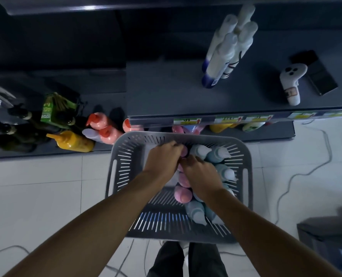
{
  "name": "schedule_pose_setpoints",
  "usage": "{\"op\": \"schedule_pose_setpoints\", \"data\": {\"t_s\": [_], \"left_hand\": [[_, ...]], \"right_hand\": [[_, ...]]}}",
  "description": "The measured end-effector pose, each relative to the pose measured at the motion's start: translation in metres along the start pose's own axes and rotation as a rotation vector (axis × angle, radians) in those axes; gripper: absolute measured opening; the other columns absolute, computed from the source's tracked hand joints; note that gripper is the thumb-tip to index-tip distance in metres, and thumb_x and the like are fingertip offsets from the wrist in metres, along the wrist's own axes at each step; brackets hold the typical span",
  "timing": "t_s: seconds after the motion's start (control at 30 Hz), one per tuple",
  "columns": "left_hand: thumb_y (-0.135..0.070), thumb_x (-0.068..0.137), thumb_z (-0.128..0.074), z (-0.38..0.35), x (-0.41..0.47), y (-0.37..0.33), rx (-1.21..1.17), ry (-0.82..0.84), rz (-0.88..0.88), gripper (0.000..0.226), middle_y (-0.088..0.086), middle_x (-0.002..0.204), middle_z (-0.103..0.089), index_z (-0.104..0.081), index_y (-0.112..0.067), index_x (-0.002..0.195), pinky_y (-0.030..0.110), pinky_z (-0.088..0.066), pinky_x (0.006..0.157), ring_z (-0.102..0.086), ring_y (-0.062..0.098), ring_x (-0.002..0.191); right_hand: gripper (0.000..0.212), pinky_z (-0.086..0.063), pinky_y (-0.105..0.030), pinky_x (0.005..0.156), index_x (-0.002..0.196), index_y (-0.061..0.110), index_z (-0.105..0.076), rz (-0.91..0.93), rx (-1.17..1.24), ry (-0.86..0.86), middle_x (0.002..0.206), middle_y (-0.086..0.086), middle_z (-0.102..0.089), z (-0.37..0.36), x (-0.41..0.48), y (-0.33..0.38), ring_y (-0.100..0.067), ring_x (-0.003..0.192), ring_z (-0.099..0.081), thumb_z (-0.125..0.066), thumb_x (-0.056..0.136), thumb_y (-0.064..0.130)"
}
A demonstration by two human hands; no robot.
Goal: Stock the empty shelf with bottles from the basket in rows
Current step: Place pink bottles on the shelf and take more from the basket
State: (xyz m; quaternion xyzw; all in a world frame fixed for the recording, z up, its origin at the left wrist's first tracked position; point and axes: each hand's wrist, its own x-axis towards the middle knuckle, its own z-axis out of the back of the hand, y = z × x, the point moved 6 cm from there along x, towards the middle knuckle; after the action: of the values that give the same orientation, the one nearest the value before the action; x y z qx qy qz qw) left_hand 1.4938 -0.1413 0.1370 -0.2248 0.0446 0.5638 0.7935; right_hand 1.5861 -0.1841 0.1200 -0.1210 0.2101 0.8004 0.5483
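Observation:
A grey slotted basket (126, 168) stands on the floor below me, holding several pink bottles (183, 193) and pale blue bottles (198, 212). Both my hands reach into it. My left hand (163, 157) curls its fingers round a pink bottle near the basket's far side. My right hand (200, 174) lies over the pink bottles in the middle, fingers bent down onto one; what it grips is hidden. On the dark shelf (166, 90) above the basket, a cluster of white bottles with blue bases (226, 50) stands at the back right.
A white controller (291, 81) and a dark phone-like slab (316, 73) lie on the shelf's right. Lower shelves at left hold yellow (74, 141), pink and dark bottles. Cables trail over the white tiled floor (36, 176). A grey box (330, 242) sits at the right.

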Motion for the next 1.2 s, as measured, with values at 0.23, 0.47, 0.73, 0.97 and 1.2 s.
{"op": "schedule_pose_setpoints", "data": {"t_s": [0.23,0.47,0.73,0.97,1.2], "left_hand": [[-0.018,0.096,-0.056,-0.007,0.015,-0.005,0.104,0.040,0.002,0.021,0.000,0.114,-0.068,-0.066,-0.023,0.114,0.038,-0.054,0.081,-0.068,0.026,0.102],[-0.024,0.099,-0.055,-0.005,0.018,0.000,0.086,0.051,0.015,0.017,0.002,0.108,-0.070,-0.070,-0.022,0.106,0.037,-0.052,0.077,-0.069,0.025,0.097],[-0.030,0.097,-0.055,0.027,-0.005,0.005,0.088,0.047,0.067,0.019,0.000,0.113,-0.070,-0.072,-0.025,0.104,0.038,-0.052,0.085,-0.067,0.025,0.105],[-0.033,0.096,-0.057,0.083,-0.036,-0.008,0.096,0.000,0.129,0.019,0.006,0.108,-0.070,-0.070,-0.020,0.100,0.040,-0.055,0.087,-0.068,0.029,0.099],[-0.024,0.084,-0.063,0.164,-0.070,-0.039,0.084,-0.034,0.154,0.020,0.008,0.104,-0.070,-0.075,-0.020,0.099,0.038,-0.053,0.081,-0.068,0.034,0.100]], "right_hand": [[0.031,-0.054,-0.043,0.062,0.114,0.009,-0.064,0.011,0.028,-0.056,0.106,-0.012,-0.066,0.000,-0.003,-0.003,-0.034,0.092,-0.065,-0.064,0.083,0.010],[0.026,-0.041,-0.027,0.041,0.077,0.015,-0.070,-0.028,0.025,-0.203,0.070,-0.002,-0.066,0.021,-0.008,-0.006,-0.024,0.057,-0.065,-0.087,0.058,0.012],[0.024,-0.042,-0.028,0.044,0.070,0.019,-0.069,-0.044,0.077,-0.291,0.069,-0.001,-0.064,0.055,-0.021,-0.004,-0.026,0.056,-0.064,-0.087,0.054,0.017],[0.008,-0.045,-0.033,0.053,0.077,0.016,-0.071,-0.071,0.067,-0.390,0.078,-0.006,-0.071,0.113,-0.048,0.003,-0.031,0.065,-0.068,-0.074,0.074,0.023],[0.025,-0.049,-0.035,0.074,0.091,0.022,-0.069,-0.039,0.107,-0.331,0.096,-0.004,-0.072,0.193,-0.087,0.008,-0.031,0.092,-0.067,-0.056,0.076,0.037]]}}
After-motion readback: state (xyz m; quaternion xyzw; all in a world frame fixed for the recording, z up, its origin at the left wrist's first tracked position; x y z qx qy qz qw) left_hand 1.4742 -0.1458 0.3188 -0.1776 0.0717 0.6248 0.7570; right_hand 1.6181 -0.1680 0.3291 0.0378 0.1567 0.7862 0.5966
